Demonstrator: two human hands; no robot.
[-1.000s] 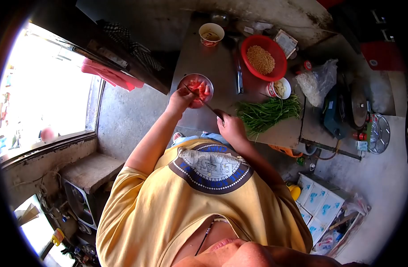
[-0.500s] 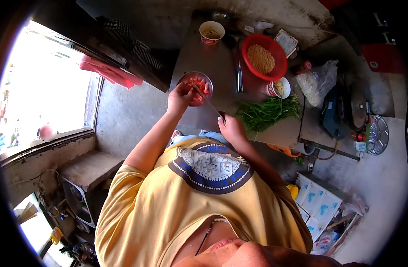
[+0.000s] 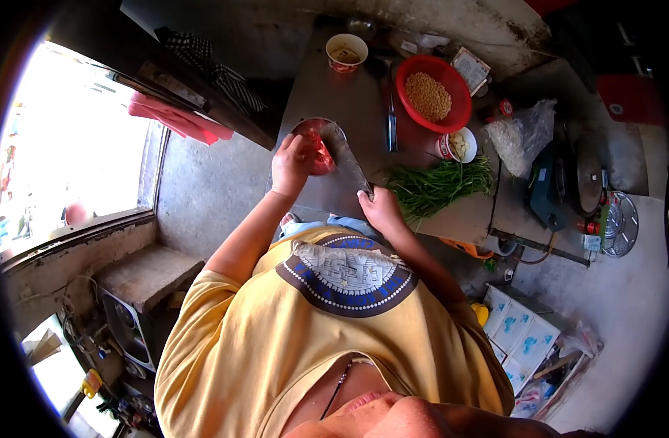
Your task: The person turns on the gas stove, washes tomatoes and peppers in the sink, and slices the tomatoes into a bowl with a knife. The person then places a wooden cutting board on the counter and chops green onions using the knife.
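Note:
My right hand (image 3: pixel 382 208) is wrapped round the handle of a cleaver (image 3: pixel 347 159). Its broad, dull grey blade slants up and left, with the tip over the right side of a metal bowl (image 3: pixel 316 121). Wet red pieces of food (image 3: pixel 321 157) lie in that bowl. At the bowl's left side is my left hand (image 3: pixel 292 164), its fingers curled in over the rim beside the red pieces. Whatever those fingers pinch is hidden. Right of the cleaver, a bunch of long green stalks (image 3: pixel 440 186) lies on the table.
On the metal table (image 3: pixel 367 106) stand a red basin (image 3: pixel 458 87) of yellowish beans, a paper tub (image 3: pixel 347 62) and a small cup (image 3: pixel 462 144) of pale pieces. A dark-handled tool (image 3: pixel 392 131) lies between. Farther right are a plastic bag (image 3: pixel 520 139) and a stove (image 3: pixel 550 186).
The cleaver has turned from edge-on to showing its broad side, and its tip has shifted slightly up and right. My left hand has moved off the blade, leftward to the bowl's side.

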